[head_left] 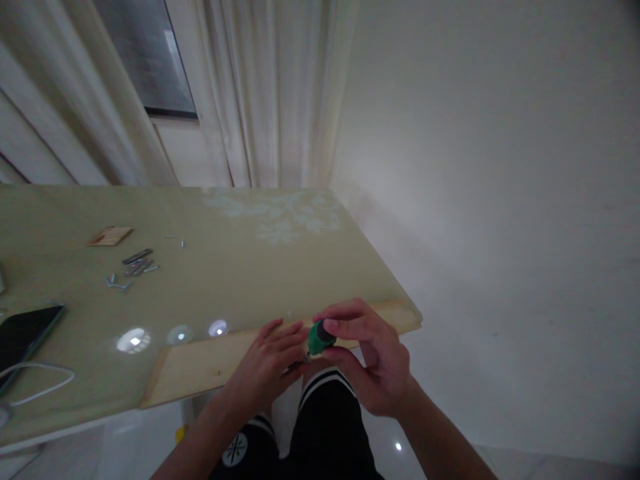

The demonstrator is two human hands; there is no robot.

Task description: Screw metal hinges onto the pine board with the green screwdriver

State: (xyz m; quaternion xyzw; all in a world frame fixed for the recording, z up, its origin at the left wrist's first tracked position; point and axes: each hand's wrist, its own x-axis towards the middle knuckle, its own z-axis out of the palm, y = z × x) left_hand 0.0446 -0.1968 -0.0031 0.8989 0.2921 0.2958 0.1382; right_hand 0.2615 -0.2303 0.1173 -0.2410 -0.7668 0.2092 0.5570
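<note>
A stubby green-and-black screwdriver (320, 338) is gripped in my right hand (377, 353), thumb and fingers around its handle. Its short shaft points down toward the front edge of a long pale wooden board (193, 367), which lies along the table's near edge. My left hand (270, 363) rests on this board with fingers stretched out, just left of the screwdriver. A small dark piece shows by the left thumb near the screwdriver's tip; what it is I cannot make out. Farther left, a small screw (219, 373) stands in the board.
On the table (240, 267) lie several metal strips (137, 262), loose screws (117, 285) and a small wooden piece (110, 236). A dark tablet-like device (27, 333) and a white cable (55, 368) are at the left. A wall (490, 200) rises on the right.
</note>
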